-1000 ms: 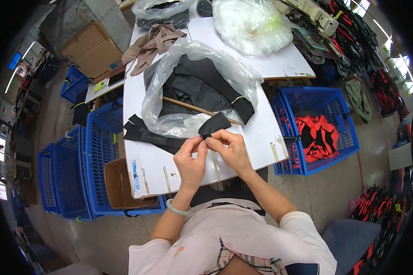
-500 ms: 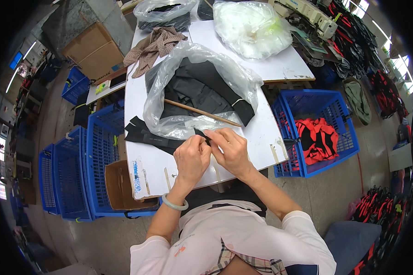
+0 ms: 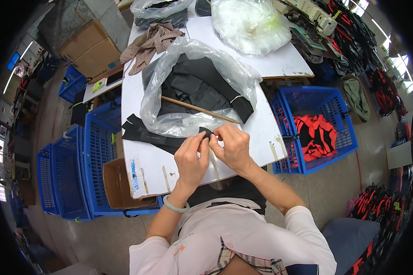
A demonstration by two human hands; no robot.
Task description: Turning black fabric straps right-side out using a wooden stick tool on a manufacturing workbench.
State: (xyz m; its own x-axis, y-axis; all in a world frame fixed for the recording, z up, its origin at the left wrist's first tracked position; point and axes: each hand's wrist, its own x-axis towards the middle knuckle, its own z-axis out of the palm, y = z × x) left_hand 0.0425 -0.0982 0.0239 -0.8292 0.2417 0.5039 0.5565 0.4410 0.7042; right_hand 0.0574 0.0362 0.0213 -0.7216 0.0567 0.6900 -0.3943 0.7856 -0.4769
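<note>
Head view, two hands (image 3: 191, 158) (image 3: 233, 147), one pinched black piece (image 3: 206, 132)

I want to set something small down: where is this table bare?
Marks aside, the white table is bare between the right hand and the table's right edge, and between the black strips and the near-left corner. The middle is crowded: open plastic bag, wooden stick, and left hand pinching a small black piece with the right.
</note>
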